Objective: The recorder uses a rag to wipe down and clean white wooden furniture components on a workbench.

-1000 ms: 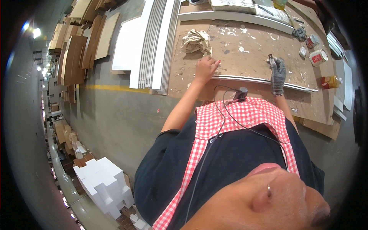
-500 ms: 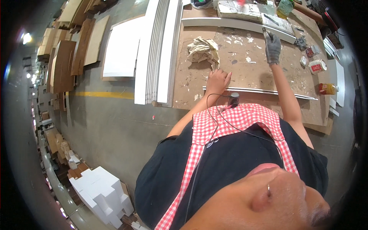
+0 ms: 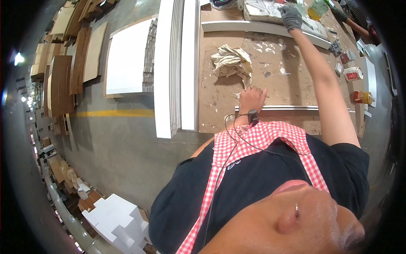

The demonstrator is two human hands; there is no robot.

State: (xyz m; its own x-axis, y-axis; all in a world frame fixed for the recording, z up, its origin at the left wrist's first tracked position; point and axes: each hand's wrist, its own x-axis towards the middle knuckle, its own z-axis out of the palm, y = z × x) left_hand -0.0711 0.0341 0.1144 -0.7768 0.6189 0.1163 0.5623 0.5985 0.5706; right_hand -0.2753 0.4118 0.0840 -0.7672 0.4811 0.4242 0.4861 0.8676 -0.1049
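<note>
My left hand (image 3: pixel 252 99), bare, lies on the brown work table (image 3: pixel 275 84) with its fingers stretched out beside the tail of a crumpled cream cloth (image 3: pixel 231 61). Under or beside it runs a narrow white strip (image 3: pixel 292 108) along the near edge. My right hand (image 3: pixel 291 19), in a grey glove, reaches to the far side with its fingers curled, over a slab smeared with white (image 3: pixel 262 12). What its fingers hold is too small to make out. A long white board (image 3: pixel 270 28) lies across the table just this side of the slab.
Long white panels (image 3: pixel 167 63) stand stacked along the table's left side. Small jars (image 3: pixel 353 74), an amber bottle (image 3: pixel 363 98) and a dark crumpled rag (image 3: pixel 335 48) sit at the right. Another person's gloved hand (image 3: pixel 339 15) is at the far right, near a yellow-green bottle (image 3: pixel 317 9).
My right hand has moved farther away, from above the long white board to the smeared slab. My left hand stays by the cloth, and the whole view has shifted slightly.
</note>
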